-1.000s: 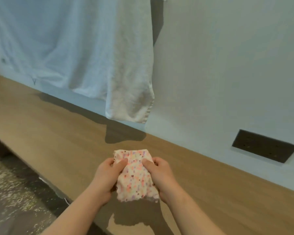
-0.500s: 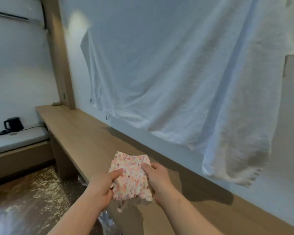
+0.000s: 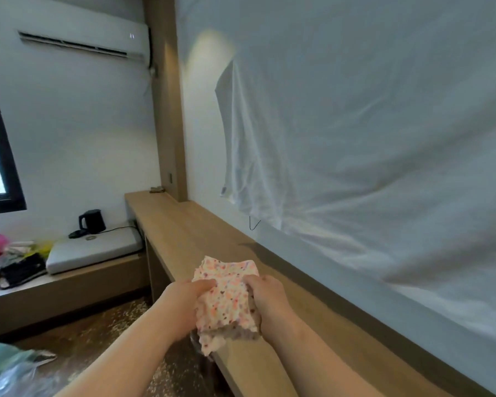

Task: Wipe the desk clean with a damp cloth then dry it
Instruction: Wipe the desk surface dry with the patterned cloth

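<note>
A small white cloth (image 3: 226, 293) with pink, orange and purple speckles is held up in front of me, above the front edge of the long wooden desk (image 3: 184, 227). My left hand (image 3: 184, 305) grips its left side with the thumb across the top. My right hand (image 3: 269, 299) grips its right side. The cloth's lower end hangs bunched below my hands. The desk runs along the wall from the far left corner toward the right.
A large white sheet (image 3: 355, 138) hangs on the wall over the desk. A low bench on the left carries a grey cushion (image 3: 95, 250), a black kettle (image 3: 91, 222) and bags (image 3: 20, 272). An air conditioner (image 3: 80, 38) sits high on the left wall. Speckled floor below.
My view has swung left along the desk, bringing the room corner, bench and air conditioner into sight. Both hands keep hold of the cloth, now bunched more tightly.
</note>
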A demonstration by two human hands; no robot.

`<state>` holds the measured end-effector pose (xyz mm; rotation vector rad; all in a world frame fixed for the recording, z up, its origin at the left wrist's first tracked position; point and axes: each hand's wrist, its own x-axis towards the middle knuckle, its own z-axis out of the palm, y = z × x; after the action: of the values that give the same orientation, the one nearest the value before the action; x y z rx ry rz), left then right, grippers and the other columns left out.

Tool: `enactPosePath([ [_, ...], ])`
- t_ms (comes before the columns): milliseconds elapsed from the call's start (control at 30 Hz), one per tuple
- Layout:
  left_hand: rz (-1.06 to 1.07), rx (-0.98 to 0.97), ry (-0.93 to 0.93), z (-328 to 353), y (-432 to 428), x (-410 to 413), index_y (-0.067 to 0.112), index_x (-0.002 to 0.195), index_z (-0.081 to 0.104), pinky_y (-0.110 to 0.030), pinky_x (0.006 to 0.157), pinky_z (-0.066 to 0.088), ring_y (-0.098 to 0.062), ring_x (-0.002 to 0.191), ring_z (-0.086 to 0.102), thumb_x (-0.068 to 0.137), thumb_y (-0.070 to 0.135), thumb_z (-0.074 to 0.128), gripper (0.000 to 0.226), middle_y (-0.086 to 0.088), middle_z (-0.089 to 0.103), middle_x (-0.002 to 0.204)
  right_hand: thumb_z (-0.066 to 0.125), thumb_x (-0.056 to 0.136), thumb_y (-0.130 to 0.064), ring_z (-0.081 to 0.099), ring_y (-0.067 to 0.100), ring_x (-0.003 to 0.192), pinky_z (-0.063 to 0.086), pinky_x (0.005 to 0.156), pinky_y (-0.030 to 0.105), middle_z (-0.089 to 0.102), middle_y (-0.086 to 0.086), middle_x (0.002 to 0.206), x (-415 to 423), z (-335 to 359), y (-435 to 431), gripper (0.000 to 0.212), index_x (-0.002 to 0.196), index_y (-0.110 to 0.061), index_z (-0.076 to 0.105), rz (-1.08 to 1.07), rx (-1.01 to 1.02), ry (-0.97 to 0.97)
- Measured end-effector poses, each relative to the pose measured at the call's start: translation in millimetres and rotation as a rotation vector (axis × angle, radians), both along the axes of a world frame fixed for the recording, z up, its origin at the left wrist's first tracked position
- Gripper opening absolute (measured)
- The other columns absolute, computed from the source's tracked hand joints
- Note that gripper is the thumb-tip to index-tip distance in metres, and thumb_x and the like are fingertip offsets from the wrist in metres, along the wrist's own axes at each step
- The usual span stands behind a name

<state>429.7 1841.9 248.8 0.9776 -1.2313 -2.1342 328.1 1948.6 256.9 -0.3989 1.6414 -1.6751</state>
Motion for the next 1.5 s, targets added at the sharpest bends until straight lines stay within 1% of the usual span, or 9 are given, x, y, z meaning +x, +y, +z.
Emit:
enactPosePath([
  [167, 0.085, -0.031, -0.038, 2.1, -111.4, -33.2, -0.001, 0.118, 0.052, -0.046, 0.07, 0.054, -0.037, 0.092, 0.065, 0.085, -0.002, 0.06, 0.034, -0.022, 0.064, 0.108, 0.054, 0.087, -0.014, 0.045, 0.014, 0.051, 0.034, 0.047, 0.024, 0.046, 0.004, 0.065, -40.9, -6.1, -120.9, 0.015, 0.074, -0.01, 0.046, 0.02, -0.024, 0.004],
  [367, 0.213, -0.029, -0.106, -5.4, -249.6, -51.6, 0.004, 0.105, 0.056, -0.044, 0.063, 0.05, -0.032, 0.088, 0.063, 0.085, 0.001, 0.061, 0.021, -0.017, 0.064, 0.1, 0.053, 0.086, -0.013, 0.057, 0.021, 0.067, 0.041, 0.05, 0.025, 0.057, 0.01, 0.082, -68.0, -14.9, -278.8, 0.007, 0.08, -0.01, 0.051, 0.081, -0.009, -0.025],
  [500, 0.249, -0.003, -0.129, -16.9, -340.8, -50.0, 0.001, 0.106, 0.058, -0.038, 0.056, 0.047, -0.03, 0.082, 0.062, 0.085, 0.002, 0.062, 0.021, -0.016, 0.064, 0.096, 0.054, 0.085, -0.012, 0.062, 0.027, 0.082, 0.051, 0.064, 0.032, 0.062, 0.015, 0.095, -72.2, -26.5, -376.8, 0.004, 0.083, -0.009, 0.055, 0.131, 0.015, -0.061],
  [700, 0.259, -0.005, -0.128, -17.0, -505.3, -45.8, -0.001, 0.109, 0.056, -0.039, 0.057, 0.046, -0.031, 0.085, 0.06, 0.085, 0.0, 0.061, 0.025, -0.018, 0.063, 0.098, 0.053, 0.087, -0.012, 0.061, 0.025, 0.081, 0.049, 0.061, 0.029, 0.062, 0.015, 0.097, -68.1, -30.0, -544.5, 0.006, 0.085, -0.007, 0.056, 0.135, 0.021, -0.038],
  [833, 0.243, -0.019, -0.123, -5.4, -621.1, -41.6, 0.0, 0.104, 0.056, -0.039, 0.057, 0.046, -0.031, 0.084, 0.061, 0.087, -0.001, 0.058, 0.017, -0.018, 0.064, 0.097, 0.053, 0.085, -0.012, 0.058, 0.026, 0.078, 0.046, 0.063, 0.03, 0.062, 0.017, 0.095, -67.7, -23.2, -669.7, 0.011, 0.088, -0.002, 0.058, 0.107, 0.035, -0.013],
  [1000, 0.166, -0.203, -0.191, -7.8, -754.5, -49.8, 0.01, 0.108, 0.054, -0.04, 0.073, 0.051, -0.026, 0.091, 0.061, 0.089, 0.009, 0.058, 0.02, -0.01, 0.063, 0.102, 0.05, 0.089, -0.015, 0.06, 0.029, 0.092, 0.048, 0.073, 0.035, 0.061, 0.018, 0.102, -73.7, -20.9, -796.3, 0.019, 0.1, -0.001, 0.058, 0.112, 0.093, -0.009],
  [1200, 0.22, -0.15, -0.193, -26.6, -911.5, -86.2, 0.006, 0.101, 0.053, -0.037, 0.065, 0.051, -0.029, 0.084, 0.062, 0.09, 0.001, 0.052, 0.012, -0.017, 0.063, 0.099, 0.051, 0.088, -0.011, 0.057, 0.023, 0.074, 0.045, 0.062, 0.03, 0.059, 0.012, 0.086, -103.2, -35.9, -947.6, 0.011, 0.091, -0.004, 0.058, 0.109, 0.092, -0.009],
  [1300, 0.244, -0.1, -0.176, -40.0, -995.5, -109.1, 0.005, 0.11, 0.052, -0.036, 0.058, 0.048, -0.029, 0.082, 0.06, 0.091, 0.001, 0.051, 0.019, -0.017, 0.062, 0.101, 0.051, 0.088, -0.012, 0.057, 0.022, 0.074, 0.045, 0.06, 0.028, 0.059, 0.01, 0.086, -126.6, -42.5, -1032.5, 0.011, 0.091, -0.006, 0.059, 0.127, 0.066, -0.021],
  [1500, 0.297, -0.033, -0.183, -53.4, -1149.1, -142.4, 0.001, 0.122, 0.05, -0.038, 0.059, 0.047, -0.029, 0.082, 0.059, 0.091, -0.001, 0.05, 0.03, -0.014, 0.061, 0.094, 0.049, 0.089, -0.013, 0.054, 0.024, 0.072, 0.043, 0.062, 0.031, 0.055, 0.011, 0.084, -162.3, -52.0, -1190.0, 0.014, 0.097, -0.004, 0.058, 0.174, 0.123, -0.034],
])
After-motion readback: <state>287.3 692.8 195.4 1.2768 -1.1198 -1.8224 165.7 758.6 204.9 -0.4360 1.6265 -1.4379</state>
